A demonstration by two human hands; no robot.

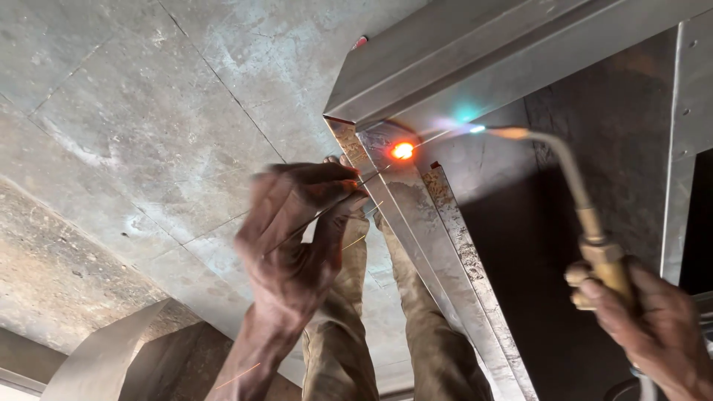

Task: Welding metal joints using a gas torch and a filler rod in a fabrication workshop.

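1. The left hand (297, 238) pinches a thin filler rod (349, 194) between closed fingers; its tip reaches toward the glowing spot (402, 151) on the metal frame corner (386, 141).
2. The right hand (653, 327) is wrapped around the brass torch (594, 238), whose flame plays on that spot.
3. Likely risks: lingering heat could burn through the thin sheet; the fingers sit near the glow, and the person's trousers (349, 327) lie below falling sparks.
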